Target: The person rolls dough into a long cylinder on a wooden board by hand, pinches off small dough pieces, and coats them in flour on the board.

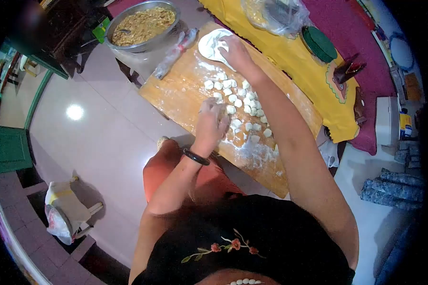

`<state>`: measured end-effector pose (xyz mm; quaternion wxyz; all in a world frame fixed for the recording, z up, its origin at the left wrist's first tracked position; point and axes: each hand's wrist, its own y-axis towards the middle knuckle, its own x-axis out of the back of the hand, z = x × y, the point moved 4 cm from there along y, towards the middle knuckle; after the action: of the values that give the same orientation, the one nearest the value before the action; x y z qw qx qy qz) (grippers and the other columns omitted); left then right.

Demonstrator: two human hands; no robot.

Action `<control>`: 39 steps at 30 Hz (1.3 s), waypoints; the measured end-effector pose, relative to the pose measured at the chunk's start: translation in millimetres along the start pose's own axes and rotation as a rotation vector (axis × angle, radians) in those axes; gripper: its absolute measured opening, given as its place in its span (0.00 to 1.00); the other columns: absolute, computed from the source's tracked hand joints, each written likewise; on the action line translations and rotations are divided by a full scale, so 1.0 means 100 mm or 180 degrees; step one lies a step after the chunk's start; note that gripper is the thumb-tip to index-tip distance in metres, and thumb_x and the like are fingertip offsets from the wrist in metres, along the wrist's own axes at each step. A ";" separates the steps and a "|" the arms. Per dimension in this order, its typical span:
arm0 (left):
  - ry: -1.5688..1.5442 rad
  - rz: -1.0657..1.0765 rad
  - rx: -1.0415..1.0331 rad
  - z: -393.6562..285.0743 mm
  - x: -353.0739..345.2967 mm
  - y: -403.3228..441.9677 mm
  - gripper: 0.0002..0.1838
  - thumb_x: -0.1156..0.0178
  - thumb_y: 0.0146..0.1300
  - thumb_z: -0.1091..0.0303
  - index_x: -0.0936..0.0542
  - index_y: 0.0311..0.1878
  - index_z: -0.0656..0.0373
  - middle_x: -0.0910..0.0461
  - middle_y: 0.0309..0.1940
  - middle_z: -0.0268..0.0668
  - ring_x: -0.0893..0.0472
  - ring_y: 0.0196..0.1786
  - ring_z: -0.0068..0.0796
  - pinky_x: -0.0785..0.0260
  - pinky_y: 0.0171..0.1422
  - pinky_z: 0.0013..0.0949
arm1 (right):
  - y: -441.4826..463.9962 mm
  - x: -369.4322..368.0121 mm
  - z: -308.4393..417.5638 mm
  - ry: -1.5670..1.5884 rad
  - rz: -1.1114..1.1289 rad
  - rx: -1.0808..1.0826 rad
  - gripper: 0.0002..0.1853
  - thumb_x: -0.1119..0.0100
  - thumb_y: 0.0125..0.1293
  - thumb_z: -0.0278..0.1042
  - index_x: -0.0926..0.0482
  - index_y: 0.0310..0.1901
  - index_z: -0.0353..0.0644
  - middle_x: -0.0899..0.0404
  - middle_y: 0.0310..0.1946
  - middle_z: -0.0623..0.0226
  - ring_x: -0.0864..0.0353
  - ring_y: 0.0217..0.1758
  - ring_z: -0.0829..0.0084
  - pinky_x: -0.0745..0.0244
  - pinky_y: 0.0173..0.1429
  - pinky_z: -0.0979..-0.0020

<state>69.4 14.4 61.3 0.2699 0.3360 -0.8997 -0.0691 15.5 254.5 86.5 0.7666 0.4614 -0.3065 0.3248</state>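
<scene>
On a wooden board (pixel 178 88) dusted with flour lie several small white dough pieces (pixel 232 98). My left hand (pixel 213 121), with a dark bangle at the wrist, is over the pieces at their left edge, its fingers apart and slightly curled. At the far end of the board my right hand (pixel 236 53) reaches into a white, flour-like mass in a pale bag or bowl (pixel 209 45). Its fingertips are partly lost against the white, so what they hold, if anything, cannot be made out.
A large metal bowl (pixel 172 29) of chopped filling stands beyond the board's left corner. A rolled plastic bag (pixel 169 61) lies on the board's edge. To the right are a yellow cloth (pixel 290 64) and a green round container (pixel 320 43). A stool (pixel 64 199) stands at lower left.
</scene>
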 end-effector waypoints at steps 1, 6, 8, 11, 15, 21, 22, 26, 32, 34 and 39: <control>-0.0087 -0.0018 0.0086 0.04 0.00 0.02 0.16 0.40 0.57 0.74 0.23 0.49 0.67 0.32 0.58 0.58 0.30 0.60 0.57 0.36 0.64 0.45 | 0.07 -0.12 -0.07 -0.0153 0.0258 -0.0190 0.15 0.40 0.61 0.35 0.21 0.46 0.36 0.22 0.44 0.46 0.23 0.50 0.49 0.28 0.56 0.60; -0.0511 0.0090 0.0306 0.15 -0.05 0.10 0.16 0.40 0.59 0.73 0.23 0.50 0.67 0.31 0.57 0.58 0.30 0.60 0.57 0.37 0.65 0.43 | 0.16 -0.52 -0.40 -0.0960 0.1034 -0.0649 0.14 0.50 0.62 0.28 0.19 0.46 0.37 0.20 0.44 0.44 0.21 0.50 0.48 0.25 0.53 0.54; -0.0398 0.0048 0.0322 0.19 -0.07 0.11 0.16 0.40 0.60 0.72 0.22 0.52 0.62 0.31 0.56 0.55 0.29 0.61 0.54 0.36 0.64 0.42 | 0.17 -0.47 -0.38 -0.1007 0.1027 -0.0623 0.13 0.51 0.61 0.26 0.18 0.44 0.38 0.19 0.43 0.46 0.20 0.50 0.50 0.25 0.53 0.54; -0.0239 -0.0015 0.0310 0.25 -0.09 0.13 0.16 0.39 0.61 0.69 0.22 0.52 0.61 0.30 0.56 0.54 0.29 0.60 0.51 0.35 0.63 0.42 | 0.19 -0.32 -0.50 -0.0631 0.0738 -0.0489 0.09 0.47 0.60 0.26 0.19 0.40 0.37 0.19 0.41 0.47 0.19 0.49 0.49 0.25 0.53 0.54; -0.0095 -0.0092 0.0458 0.27 -0.01 0.14 0.17 0.40 0.63 0.67 0.23 0.53 0.63 0.31 0.57 0.55 0.28 0.60 0.51 0.35 0.63 0.41 | -0.01 0.31 -0.69 0.2797 0.0627 -0.2232 0.13 0.47 0.70 0.33 0.21 0.50 0.36 0.21 0.29 0.67 0.24 0.28 0.78 0.30 0.31 0.77; 0.0152 -0.0484 0.0246 0.46 0.02 0.21 0.22 0.45 0.68 0.63 0.28 0.59 0.70 0.33 0.61 0.57 0.32 0.64 0.52 0.40 0.69 0.42 | -0.56 1.16 -0.28 0.3257 0.0595 -0.1970 0.13 0.50 0.73 0.35 0.22 0.51 0.36 0.24 0.30 0.76 0.30 0.28 0.87 0.36 0.29 0.85; 0.0074 -0.0423 0.0376 0.49 0.01 0.22 0.24 0.46 0.69 0.60 0.28 0.59 0.71 0.34 0.62 0.58 0.33 0.65 0.52 0.41 0.70 0.42 | -0.56 1.27 -0.25 0.3408 0.0525 -0.1780 0.13 0.49 0.73 0.36 0.22 0.51 0.36 0.23 0.32 0.76 0.29 0.30 0.87 0.33 0.32 0.85; -0.0032 -0.0540 0.0362 0.47 -0.08 0.32 0.26 0.48 0.70 0.58 0.30 0.60 0.73 0.34 0.63 0.61 0.35 0.66 0.55 0.44 0.71 0.43 | -0.68 1.40 -0.12 0.2708 0.1105 -0.1554 0.14 0.43 0.69 0.40 0.21 0.47 0.38 0.21 0.36 0.72 0.25 0.36 0.81 0.27 0.40 0.76; 0.0685 -0.0182 0.0061 0.80 -0.38 0.74 0.27 0.46 0.65 0.57 0.29 0.60 0.70 0.31 0.62 0.57 0.35 0.67 0.54 0.48 0.72 0.48 | -0.50 1.71 0.18 0.3327 0.1174 -0.1505 0.08 0.48 0.70 0.30 0.21 0.45 0.38 0.23 0.29 0.72 0.25 0.29 0.81 0.30 0.30 0.78; 0.1008 -0.0155 -0.0129 0.74 -0.47 0.81 0.29 0.42 0.61 0.56 0.28 0.59 0.69 0.29 0.60 0.54 0.31 0.64 0.51 0.50 0.71 0.54 | -0.47 1.81 0.20 0.3731 0.1239 -0.1271 0.08 0.47 0.70 0.30 0.21 0.44 0.38 0.21 0.31 0.69 0.22 0.33 0.79 0.25 0.35 0.75; 0.0321 0.0459 -0.0292 0.51 -0.65 0.75 0.29 0.37 0.57 0.60 0.28 0.59 0.66 0.24 0.49 0.54 0.27 0.56 0.53 0.38 0.64 0.45 | -0.79 1.66 -0.33 0.3336 0.1576 -0.1284 0.13 0.43 0.68 0.34 0.25 0.51 0.39 0.22 0.41 0.66 0.22 0.39 0.77 0.24 0.41 0.73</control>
<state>40.8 110.2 13.0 0.3342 0.2607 -0.9027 -0.0736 182.0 291.6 161.1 0.7894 0.0012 -0.0422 0.6125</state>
